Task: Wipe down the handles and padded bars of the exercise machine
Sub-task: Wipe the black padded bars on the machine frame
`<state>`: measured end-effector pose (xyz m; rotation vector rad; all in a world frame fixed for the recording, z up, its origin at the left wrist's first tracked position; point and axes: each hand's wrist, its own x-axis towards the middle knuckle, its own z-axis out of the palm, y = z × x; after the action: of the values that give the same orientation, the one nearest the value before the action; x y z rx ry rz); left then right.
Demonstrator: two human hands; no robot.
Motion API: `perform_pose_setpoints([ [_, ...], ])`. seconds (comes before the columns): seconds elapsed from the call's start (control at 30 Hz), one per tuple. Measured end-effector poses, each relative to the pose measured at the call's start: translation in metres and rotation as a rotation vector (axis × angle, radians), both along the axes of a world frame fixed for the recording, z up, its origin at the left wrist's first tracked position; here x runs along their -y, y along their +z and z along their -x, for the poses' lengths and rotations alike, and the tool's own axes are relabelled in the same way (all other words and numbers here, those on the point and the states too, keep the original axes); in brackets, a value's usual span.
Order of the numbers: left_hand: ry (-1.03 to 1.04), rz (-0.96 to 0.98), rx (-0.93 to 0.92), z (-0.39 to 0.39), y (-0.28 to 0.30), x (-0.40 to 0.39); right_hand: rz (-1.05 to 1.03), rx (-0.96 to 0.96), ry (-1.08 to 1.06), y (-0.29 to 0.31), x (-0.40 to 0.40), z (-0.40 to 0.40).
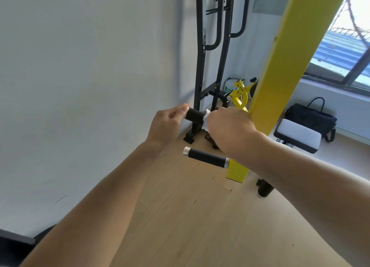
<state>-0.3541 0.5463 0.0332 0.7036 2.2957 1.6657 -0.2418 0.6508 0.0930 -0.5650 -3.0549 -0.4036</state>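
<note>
Presently, my left hand point(166, 124) is closed around the outer end of the upper handle point(195, 114), a black foam grip projecting sideways from the yellow upright point(280, 82) of the exercise machine; the fingers point(176, 111) are curled over the end cap, thumb side toward me. My right hand point(230, 126) is clamped around the inner part of the same grip, next to the yellow upright, with a white cloth point(206, 118) bunched between palm and foam; only a crumpled edge of cloth shows at the left side of the fist. A short bare stretch of black foam lies between the two hands.

The lower handle point(206, 157), black foam with silver collars at both ends, juts from the upright below my right wrist, untouched.

Writing: a small green label point(227, 90) sits low by the wall behind the black frame point(210, 56), too small to read.

Clearances: the white wall point(80, 76) stands near on the left, the black frame just behind the upper handle. Wooden floor point(200, 226) lies open below my forearms. To the right, a grey padded seat point(298, 135) and a black bag point(312, 118) sit under the window point(344, 46).
</note>
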Motion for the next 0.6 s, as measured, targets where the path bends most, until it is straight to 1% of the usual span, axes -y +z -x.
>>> perform_pose_setpoints([
  [0.07,-0.018,0.001,-0.017,0.0,-0.001,-0.002,0.068,-0.077,0.031,-0.001,0.004,0.008],
  [0.13,-0.027,0.014,-0.055,0.002,-0.002,-0.002,0.196,-0.171,0.06,-0.004,0.009,0.02],
  [0.17,-0.024,0.02,-0.069,0.002,-0.003,-0.002,0.237,-0.186,0.069,-0.005,0.011,0.024],
  [0.2,-0.019,0.018,-0.065,0.003,-0.003,-0.002,0.231,-0.176,0.077,-0.007,0.012,0.025],
  [0.23,-0.019,0.006,-0.053,0.003,-0.003,-0.002,0.182,-0.154,0.087,-0.008,0.011,0.024],
  [0.3,-0.023,-0.02,-0.03,0.003,-0.004,-0.003,0.007,-0.081,0.086,-0.008,0.007,0.015],
  [0.4,-0.001,-0.041,-0.017,0.002,-0.003,-0.004,-0.262,0.122,0.029,-0.006,-0.003,-0.003],
  [0.47,0.006,-0.062,0.014,0.001,-0.003,-0.005,-0.374,0.227,0.028,-0.005,-0.005,-0.015],
  [0.53,0.004,-0.06,0.04,0.0,-0.002,-0.006,-0.403,0.228,0.034,-0.006,-0.006,-0.018],
  [0.6,0.011,-0.042,0.033,0.001,-0.001,-0.008,-0.331,0.131,0.043,-0.006,-0.005,-0.011],
])
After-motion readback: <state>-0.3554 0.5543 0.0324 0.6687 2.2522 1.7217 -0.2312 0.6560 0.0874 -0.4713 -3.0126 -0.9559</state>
